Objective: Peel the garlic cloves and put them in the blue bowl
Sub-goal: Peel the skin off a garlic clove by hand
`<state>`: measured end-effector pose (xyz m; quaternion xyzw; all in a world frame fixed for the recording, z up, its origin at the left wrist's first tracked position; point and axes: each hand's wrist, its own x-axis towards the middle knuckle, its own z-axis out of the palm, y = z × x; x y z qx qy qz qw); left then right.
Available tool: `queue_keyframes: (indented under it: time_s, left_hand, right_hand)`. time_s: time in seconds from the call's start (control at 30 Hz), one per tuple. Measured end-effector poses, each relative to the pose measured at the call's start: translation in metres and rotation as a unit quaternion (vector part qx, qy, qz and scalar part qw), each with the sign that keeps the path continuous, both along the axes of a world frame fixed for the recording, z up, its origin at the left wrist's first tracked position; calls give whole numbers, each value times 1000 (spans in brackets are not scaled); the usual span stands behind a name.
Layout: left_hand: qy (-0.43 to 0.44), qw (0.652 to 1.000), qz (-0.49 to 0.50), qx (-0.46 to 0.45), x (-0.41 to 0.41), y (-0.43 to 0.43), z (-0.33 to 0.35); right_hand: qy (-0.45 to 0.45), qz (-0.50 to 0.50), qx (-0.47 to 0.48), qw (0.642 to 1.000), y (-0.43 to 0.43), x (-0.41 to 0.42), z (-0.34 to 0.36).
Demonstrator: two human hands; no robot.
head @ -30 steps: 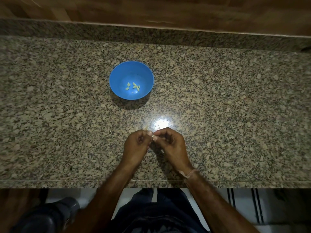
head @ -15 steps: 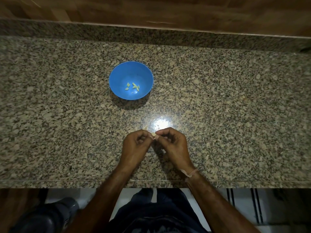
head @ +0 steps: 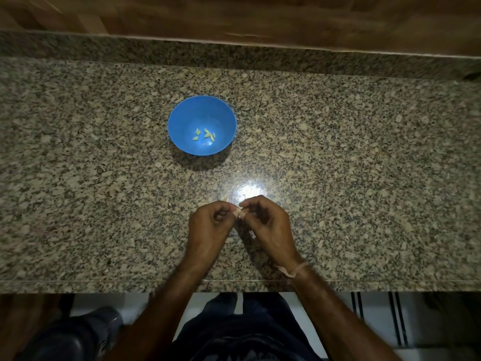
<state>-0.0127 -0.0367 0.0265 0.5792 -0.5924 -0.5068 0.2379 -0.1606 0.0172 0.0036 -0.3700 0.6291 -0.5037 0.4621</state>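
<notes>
Bare forearms; pale thread band (head: 294,270) on right wrist; dark trousers (head: 244,332)

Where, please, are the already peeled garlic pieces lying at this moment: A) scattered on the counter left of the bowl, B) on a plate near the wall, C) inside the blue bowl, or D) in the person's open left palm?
C: several pale peeled garlic pieces lie on the bottom of the blue bowl, which stands on the granite counter beyond both hands.

Likely a home kitchen, though the light is dim: a speckled granite worktop (head: 338,152) with a raised back edge, wood panelling (head: 260,16) behind, and pale floor tiles (head: 325,308) below its front edge.
</notes>
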Motion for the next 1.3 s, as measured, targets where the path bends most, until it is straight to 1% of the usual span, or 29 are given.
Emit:
queue_keyframes:
  time_s: [0.07, 0.17, 0.27, 0.37, 0.43, 0.53, 0.63, 0.8, 0.97, 1.03, 1.17, 1.23, 1.3]
  left_hand:
    - [-3, 1000, -3, -3, 0, 0, -1]
    - [4, 1000, 4, 9, 0, -1, -1]
    - [29, 999, 12, 37, 0, -2, -2]
    - [46, 998, 21, 47, 1, -1, -2]
    - [34, 998, 21, 41, 0, 0, -2]
    - [13, 999, 23, 31, -2, -1, -3]
    - [22, 999, 21, 24, -1, 1, -4]
    - [39, 999, 22, 17, 0, 6, -4]
    - [6, 1000, 0, -6, -1, 5, -5]
    - [-2, 1000, -8, -9, -1, 6, -6]
    - [-10, 1000, -16, -18, -3, 8, -8]
    - [-12, 999, -19, -37, -2, 12, -9]
    - [-10, 998, -9, -55, -1, 15, -10]
  right_hand:
    - [21, 22, -15, 999, -1, -2, 2]
    - [50, 25, -21, 998, -2, -3, 1]
    - [40, 20, -19, 999, -2, -2, 0]
    - [21, 24, -17, 999, -1, 0, 2]
    - [10, 20, -4, 1000, -2, 1, 1]
    - [-10, -7, 24, 1000, -2, 0, -2]
    - [-59, -42, 45, 996, -1, 0, -4]
    - [-61, -51, 55, 995, 0, -1, -4]
    - [-86, -45, 58, 994, 2, -1, -3]
    - [-109, -60, 68, 990, 4, 0, -1]
    - [-212, -99, 96, 967, 6, 4, 3]
    - [-226, -109, 102, 963, 5, 5, 4]
    - [-212, -108, 101, 966, 5, 5, 5]
